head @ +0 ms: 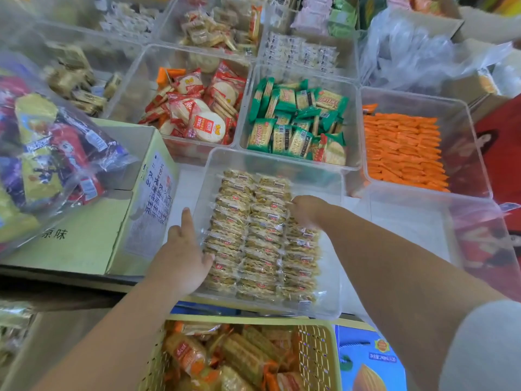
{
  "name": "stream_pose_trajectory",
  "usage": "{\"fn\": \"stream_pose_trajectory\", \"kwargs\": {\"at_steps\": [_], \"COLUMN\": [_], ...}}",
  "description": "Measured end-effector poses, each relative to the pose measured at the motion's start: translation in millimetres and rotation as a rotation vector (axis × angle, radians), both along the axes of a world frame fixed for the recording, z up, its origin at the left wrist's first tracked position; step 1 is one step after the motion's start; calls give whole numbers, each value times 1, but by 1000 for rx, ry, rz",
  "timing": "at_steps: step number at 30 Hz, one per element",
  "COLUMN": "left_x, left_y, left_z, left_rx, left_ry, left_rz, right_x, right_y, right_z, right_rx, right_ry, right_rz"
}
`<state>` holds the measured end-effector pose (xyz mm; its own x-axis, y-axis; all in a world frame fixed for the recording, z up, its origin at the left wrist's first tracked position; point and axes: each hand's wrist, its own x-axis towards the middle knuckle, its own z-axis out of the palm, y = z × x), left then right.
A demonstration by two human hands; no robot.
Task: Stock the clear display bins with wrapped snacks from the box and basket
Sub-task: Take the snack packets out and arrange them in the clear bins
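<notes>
Both forearms reach over the basket (315, 348) into the near bin (331, 249). The left hand (183, 255) lies open against its left wall, index finger straight, thumb on the rowed snacks (262, 238). The right hand (306, 211) dips onto the right row, fingers bent under; I cannot tell whether it grips anything.

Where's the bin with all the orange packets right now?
The orange-packet bin sits on the right of the head view, directly right of the green-wrapped crackers and just behind another clear bin.
</notes>
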<state>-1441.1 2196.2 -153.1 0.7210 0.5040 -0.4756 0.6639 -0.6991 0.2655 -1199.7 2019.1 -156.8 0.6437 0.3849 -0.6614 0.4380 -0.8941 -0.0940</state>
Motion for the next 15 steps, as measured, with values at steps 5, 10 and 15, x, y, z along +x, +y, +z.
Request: {"fn": "stream_pose_trajectory", "kwargs": {"at_steps": [5,10,15], "left_x": [0,1,3], "left_y": [-2,1,4], "left_z": [-1,-2,9], "left_rx": [-7,3,-114], "left_ry": [-14,20,20], "left_rz": [23,-8,5], "right_x": [-3,-45,-132], "right_y": [-3,-22,-58], "right_z": [-1,16,57], "right_rx": [100,203,411], "right_ry": [6,-118,-120], "right_rz": [-151,-162,-201]}}
